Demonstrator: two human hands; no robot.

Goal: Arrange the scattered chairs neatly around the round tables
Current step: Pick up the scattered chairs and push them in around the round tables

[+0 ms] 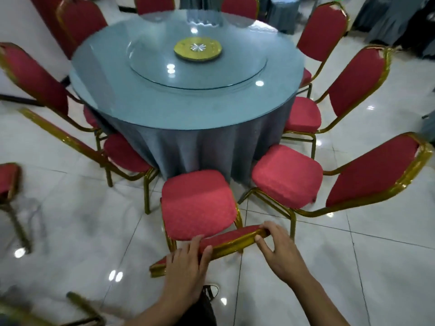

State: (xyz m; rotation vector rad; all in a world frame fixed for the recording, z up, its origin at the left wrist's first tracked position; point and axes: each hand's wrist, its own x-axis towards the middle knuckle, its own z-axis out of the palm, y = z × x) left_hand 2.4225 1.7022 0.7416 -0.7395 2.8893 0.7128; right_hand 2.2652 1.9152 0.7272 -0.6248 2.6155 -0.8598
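A red chair with a gold frame (197, 203) stands right in front of me, its seat facing the round table (164, 102), which has a grey cloth and a glass top. My left hand (188, 267) grips the top of its backrest from the left, thumb over the gold rail. My right hand (277, 248) grips the right end of the same backrest. Several more red chairs ring the table, among them one close on the right (289, 175) and one on the left (124, 154).
A glass turntable with a gold centre disc (197, 48) sits on the table. Another red chair (9, 182) stands apart at the left edge, and a gold chair leg (82, 304) shows at the bottom left. The floor is glossy white tile (353, 267). Grey-draped furniture stands at the back right.
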